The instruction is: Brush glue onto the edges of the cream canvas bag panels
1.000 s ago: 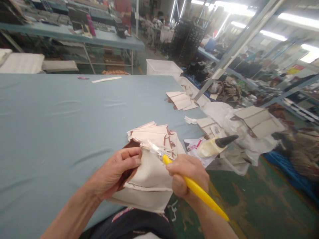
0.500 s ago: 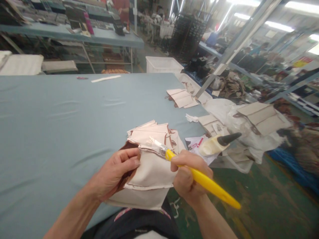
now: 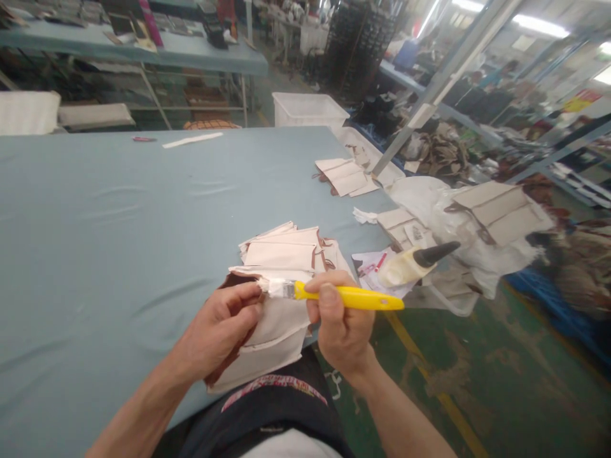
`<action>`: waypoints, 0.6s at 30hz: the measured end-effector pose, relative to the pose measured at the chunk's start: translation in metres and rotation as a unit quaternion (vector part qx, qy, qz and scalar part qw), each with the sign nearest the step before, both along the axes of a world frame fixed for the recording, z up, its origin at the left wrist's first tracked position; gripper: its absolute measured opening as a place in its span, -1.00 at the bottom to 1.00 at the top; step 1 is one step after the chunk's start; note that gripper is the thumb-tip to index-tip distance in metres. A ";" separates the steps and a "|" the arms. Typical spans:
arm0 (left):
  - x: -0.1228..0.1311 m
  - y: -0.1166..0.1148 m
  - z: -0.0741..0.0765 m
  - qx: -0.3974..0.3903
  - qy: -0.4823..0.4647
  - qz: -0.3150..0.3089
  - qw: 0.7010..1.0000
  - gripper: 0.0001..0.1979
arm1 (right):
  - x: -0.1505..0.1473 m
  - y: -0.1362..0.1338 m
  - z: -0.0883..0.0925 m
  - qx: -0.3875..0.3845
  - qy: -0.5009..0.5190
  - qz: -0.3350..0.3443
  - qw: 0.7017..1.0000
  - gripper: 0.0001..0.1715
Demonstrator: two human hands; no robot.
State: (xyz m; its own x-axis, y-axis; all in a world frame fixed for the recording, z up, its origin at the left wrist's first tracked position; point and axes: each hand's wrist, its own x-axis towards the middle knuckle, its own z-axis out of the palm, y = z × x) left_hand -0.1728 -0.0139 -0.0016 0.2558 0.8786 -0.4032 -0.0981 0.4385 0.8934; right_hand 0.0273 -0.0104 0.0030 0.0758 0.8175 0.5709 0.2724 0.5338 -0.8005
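Left hand (image 3: 217, 327) is pinching a cream, brown-lined piece (image 3: 284, 318), right hand (image 3: 348, 334) gripping a yellow paintbrush (image 3: 367, 298), white tray (image 3: 352, 135) upper-center holding pale bits (image 3: 360, 154).

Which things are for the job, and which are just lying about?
For the job:
yellow brush, in the right hand
cream piece, in the left hand
similar pieces beyond, probably

Just lying about, it seems:
white strip
small pink thing

Left hand (image 3: 217, 331): pinching cream panel (image 3: 284, 318) | right hand (image 3: 346, 327): gripping yellow brush (image 3: 370, 298) | bristles (image 3: 273, 288): at panel's edge
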 end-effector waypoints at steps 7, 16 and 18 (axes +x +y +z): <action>-0.010 0.003 0.003 -0.081 -0.092 0.002 0.992 -0.63 | -0.008 0.023 -0.023 0.122 -0.122 -0.041 0.984 -0.79; -0.041 -0.008 -0.020 0.035 0.047 -0.035 0.998 -0.56 | -0.018 0.053 -0.048 0.035 -0.120 -0.074 0.989 -0.62; -0.045 -0.016 -0.028 0.093 0.110 -0.047 0.988 -0.64 | -0.017 0.059 -0.052 0.010 -0.122 -0.087 0.989 -0.56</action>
State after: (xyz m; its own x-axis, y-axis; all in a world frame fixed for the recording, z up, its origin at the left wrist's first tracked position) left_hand -0.2182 -0.0294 -0.0294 0.2643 0.9192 -0.2919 0.1407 0.2626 0.9546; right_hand 0.0106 0.0485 -0.0493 0.0730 0.7922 0.6058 0.5454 0.4769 -0.6893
